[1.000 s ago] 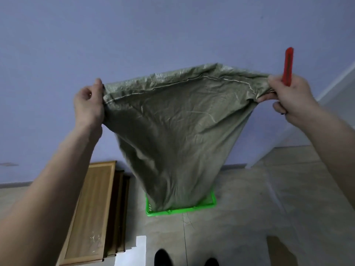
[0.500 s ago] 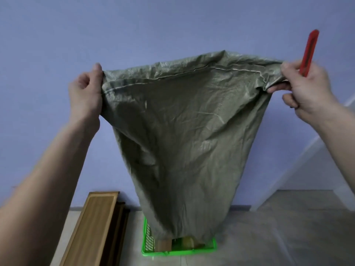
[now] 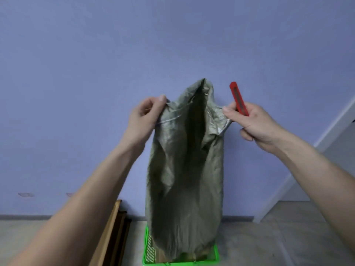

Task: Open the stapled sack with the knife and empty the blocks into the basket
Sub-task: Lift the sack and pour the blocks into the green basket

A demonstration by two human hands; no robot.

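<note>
A lilac wall (image 3: 96, 73) fills the upper frame. At centre hangs a grey-green sack (image 3: 184, 169), its lower end inside a green basket (image 3: 216, 254) on the floor (image 3: 278, 237) at bottom centre. Wooden boards (image 3: 113, 233) lean at lower left of the basket. The left hand (image 3: 146, 116) pinches one upper corner of the sack with curled fingers; the right hand (image 3: 253, 123) pinches the other corner while gripping a red knife (image 3: 239, 98), which points upward.
</note>
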